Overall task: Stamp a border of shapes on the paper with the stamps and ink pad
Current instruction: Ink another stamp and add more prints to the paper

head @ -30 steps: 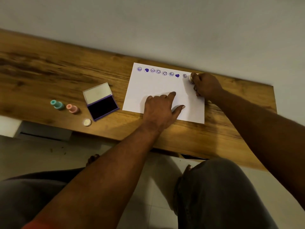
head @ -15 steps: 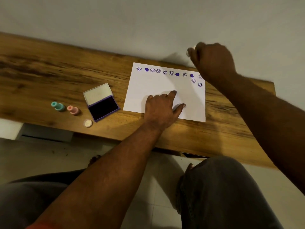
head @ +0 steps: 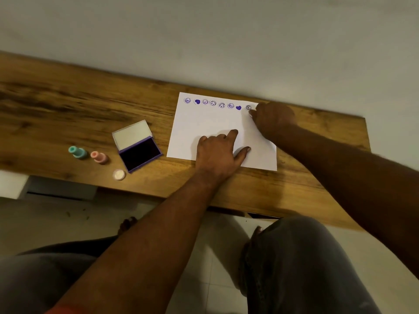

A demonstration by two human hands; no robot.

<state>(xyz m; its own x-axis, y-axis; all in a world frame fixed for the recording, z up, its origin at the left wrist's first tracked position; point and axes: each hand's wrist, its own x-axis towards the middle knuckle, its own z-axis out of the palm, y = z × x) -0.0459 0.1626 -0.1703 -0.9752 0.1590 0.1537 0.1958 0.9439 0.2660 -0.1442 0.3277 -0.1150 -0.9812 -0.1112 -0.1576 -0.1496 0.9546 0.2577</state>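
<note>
A white paper (head: 210,125) lies on the wooden table (head: 68,109). Along its top edge runs a row of purple prints (head: 213,103), smiley faces and hearts. My left hand (head: 217,152) rests flat on the paper's lower middle with its fingers spread. My right hand (head: 272,118) is down on the paper's upper right corner, fingers closed around a small stamp that is almost wholly hidden. The open purple ink pad (head: 139,152) sits left of the paper. A teal stamp (head: 77,152) and a pink stamp (head: 99,157) stand further left.
A small round pale cap (head: 119,174) lies near the table's front edge, below the ink pad. A plain wall runs right behind the table. My knees and a tiled floor show below the table edge.
Half a second ago my right hand was raised over the table's back edge, uncovering prints down the paper's right side. It has come back down onto the upper right corner. My left hand stays put.
</note>
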